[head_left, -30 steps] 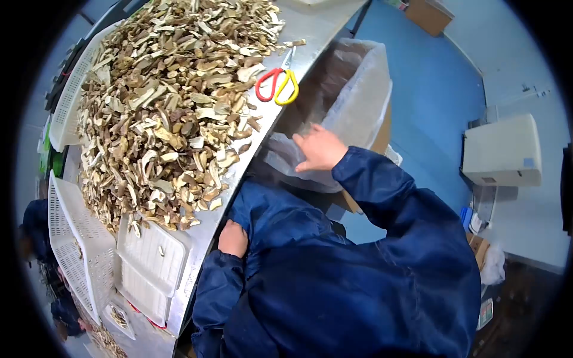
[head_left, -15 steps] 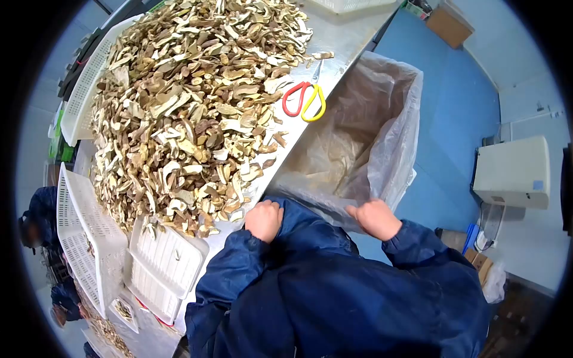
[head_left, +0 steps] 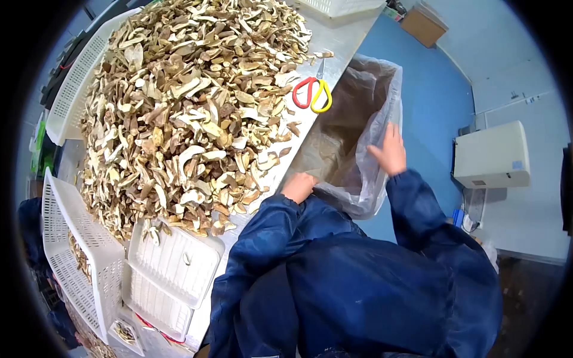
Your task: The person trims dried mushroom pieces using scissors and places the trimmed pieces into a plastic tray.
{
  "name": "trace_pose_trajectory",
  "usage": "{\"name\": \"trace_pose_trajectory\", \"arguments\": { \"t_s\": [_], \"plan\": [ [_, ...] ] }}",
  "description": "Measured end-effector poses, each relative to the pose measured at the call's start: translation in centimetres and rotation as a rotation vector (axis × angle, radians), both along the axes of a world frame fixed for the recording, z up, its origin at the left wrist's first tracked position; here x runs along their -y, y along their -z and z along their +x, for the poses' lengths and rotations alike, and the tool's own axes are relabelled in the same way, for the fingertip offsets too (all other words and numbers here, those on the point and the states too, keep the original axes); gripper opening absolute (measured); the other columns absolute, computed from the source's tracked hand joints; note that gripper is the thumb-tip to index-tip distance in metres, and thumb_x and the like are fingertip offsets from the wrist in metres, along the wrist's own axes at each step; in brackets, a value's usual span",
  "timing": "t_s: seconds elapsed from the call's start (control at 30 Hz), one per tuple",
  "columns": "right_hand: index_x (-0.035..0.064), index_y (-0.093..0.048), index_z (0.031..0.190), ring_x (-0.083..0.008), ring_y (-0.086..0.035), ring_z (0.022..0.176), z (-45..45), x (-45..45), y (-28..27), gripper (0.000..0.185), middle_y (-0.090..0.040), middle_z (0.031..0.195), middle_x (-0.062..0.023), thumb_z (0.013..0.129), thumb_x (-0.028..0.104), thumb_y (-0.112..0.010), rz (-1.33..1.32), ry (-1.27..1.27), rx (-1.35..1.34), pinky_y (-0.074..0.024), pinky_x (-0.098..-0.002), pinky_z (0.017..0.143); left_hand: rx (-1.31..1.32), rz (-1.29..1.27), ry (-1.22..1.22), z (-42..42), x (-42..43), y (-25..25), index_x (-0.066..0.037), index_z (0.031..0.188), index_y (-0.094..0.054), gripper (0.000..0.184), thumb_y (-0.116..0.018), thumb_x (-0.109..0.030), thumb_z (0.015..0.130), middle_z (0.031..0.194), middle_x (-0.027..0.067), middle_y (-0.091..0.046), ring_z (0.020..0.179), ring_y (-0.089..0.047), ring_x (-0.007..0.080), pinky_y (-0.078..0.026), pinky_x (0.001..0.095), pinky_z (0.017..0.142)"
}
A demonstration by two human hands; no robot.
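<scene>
Right of centre in the frame, the left hand (head_left: 300, 186) is at the lower-left edge of a clear plastic liner (head_left: 391, 98), fingers curled; whether they grip the film I cannot tell. The right hand (head_left: 391, 150) is at the liner's right edge, fingers extended and thumb spread apart. Between the hands, the liner's mouth gapes alongside the metal table (head_left: 337, 40). Just above and left of the mouth, scissors (head_left: 316, 82) with one red and one yellow handle lie on the tabletop. A large heap of mushroom slices (head_left: 191, 113) fills the upper left and centre left. At lower left are a perforated white basket (head_left: 108, 271), tilted, and two overlapping shallow white trays (head_left: 170, 265). A cardboard box (head_left: 424, 25) sits on the blue floor (head_left: 430, 113) at upper right.
</scene>
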State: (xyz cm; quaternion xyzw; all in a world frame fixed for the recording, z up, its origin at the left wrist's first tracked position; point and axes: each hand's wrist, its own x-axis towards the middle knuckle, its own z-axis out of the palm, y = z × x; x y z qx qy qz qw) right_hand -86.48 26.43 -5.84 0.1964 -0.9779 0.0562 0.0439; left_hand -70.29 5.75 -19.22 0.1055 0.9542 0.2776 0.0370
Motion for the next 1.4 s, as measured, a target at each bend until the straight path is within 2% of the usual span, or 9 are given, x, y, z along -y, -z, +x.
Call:
{"name": "trace_pose_trajectory", "arguments": {
  "t_s": [0.07,0.1,0.23,0.73,0.93,1.07,1.2,1.23,1.4],
  "plan": [
    [-0.0021,-0.019,0.144,-0.0441,-0.061,0.100,-4.1,0.7,3.4,0.083,-0.060,0.110,-0.0302,0.079,0.017,-0.066,-0.071,0.353,0.229,-0.0489,-0.0481,0.088,-0.039,-0.003,0.010,-0.3,-0.3,-0.4,-0.008,0.077,-0.069,0.007,-0.069,-0.012,0.072,0.078,0.0138,-0.068,0.080,-0.067,0.0310,-0.054,0.0409,0.072],
    [0.0027,-0.031,0.140,-0.0443,-0.062,0.097,-4.7,0.4,4.1,0.069,-0.065,0.099,-0.0278,0.079,0.011,-0.061,-0.040,0.434,0.121,-0.0496,-0.0498,0.085,-0.095,0.007,0.033,-0.7,-0.8,0.2,-0.007,0.077,-0.069,0.007,-0.068,-0.012,0.072,0.078,0.0143,-0.068,0.079,-0.067,0.0314,-0.054,0.0412,0.071],
    [0.0096,-0.052,0.119,-0.0433,-0.060,0.104,-7.1,-7.9,4.4,0.038,-0.064,0.107,-0.0259,0.082,0.016,-0.057,-0.004,0.498,0.129,-0.0475,-0.0491,0.089,-0.128,0.091,0.179,-3.4,-6.2,-1.0,-0.005,0.079,-0.069,0.010,-0.068,-0.012,0.072,0.080,0.0159,-0.068,0.081,-0.067,0.0333,-0.054,0.0431,0.072],
    [0.0087,-0.061,0.121,-0.0352,-0.061,0.108,-2.2,-7.7,4.4,0.047,-0.066,0.111,-0.0190,0.075,0.012,-0.057,-0.345,0.424,0.089,-0.0462,-0.0402,0.094,-0.030,-0.084,0.029,2.6,-2.3,-0.9,-0.007,0.075,-0.071,0.014,-0.057,-0.010,0.077,0.077,0.0152,-0.068,0.078,-0.069,0.0308,-0.055,0.0408,0.067],
    [0.0001,-0.035,0.140,-0.0422,-0.058,0.109,-3.5,-0.4,5.1,0.071,-0.063,0.109,-0.0276,0.077,0.016,-0.063,0.123,0.425,0.229,-0.0459,-0.0442,0.094,0.164,-0.092,-0.147,1.5,-0.5,3.2,-0.012,0.088,-0.072,0.019,-0.057,-0.011,0.076,0.085,0.0132,-0.070,0.088,-0.066,0.0327,-0.051,0.0455,0.080],
    [-0.0060,-0.024,0.143,-0.0401,-0.047,0.124,-2.6,0.0,4.9,0.081,-0.042,0.138,-0.0292,0.078,0.020,-0.065,-0.052,0.138,0.042,-0.0393,-0.0440,0.103,0.282,0.318,-0.194,3.6,-0.1,-2.9,-0.008,0.133,-0.049,0.059,-0.060,-0.016,0.076,0.123,0.0129,-0.059,0.125,-0.044,0.0302,-0.025,0.0505,0.108],
    [-0.0030,-0.034,0.139,-0.0371,-0.034,0.134,-4.2,4.2,1.2,0.071,-0.031,0.147,-0.0241,0.079,0.018,-0.066,-0.075,-0.097,-0.094,-0.0322,-0.0432,0.108,0.194,0.364,-0.217,3.9,-1.4,-3.7,-0.005,0.140,-0.038,0.069,-0.065,-0.020,0.078,0.135,0.0156,-0.047,0.131,-0.037,0.0310,-0.022,0.0485,0.111],
    [-0.0029,-0.049,0.129,-0.0335,-0.048,0.124,-3.2,6.4,-0.7,0.052,-0.046,0.137,-0.0230,0.081,0.011,-0.064,-0.191,-0.218,-0.241,-0.0393,-0.0407,0.102,0.146,0.384,-0.211,4.4,-1.4,-4.8,-0.005,0.141,-0.036,0.070,-0.065,-0.021,0.080,0.140,0.0174,-0.042,0.134,-0.033,0.0315,-0.024,0.0478,0.110],
    [-0.0045,-0.062,0.111,-0.0149,-0.064,0.092,2.7,14.5,-5.5,0.022,-0.068,0.098,-0.0089,0.091,0.002,-0.054,-0.823,-0.527,0.607,-0.0494,-0.0268,0.084,0.066,0.827,-0.198,12.5,2.2,-12.5,-0.004,0.132,-0.049,0.046,-0.059,-0.010,0.088,0.124,0.0181,-0.055,0.119,-0.053,0.0306,-0.041,0.0358,0.101]
  ]
}}
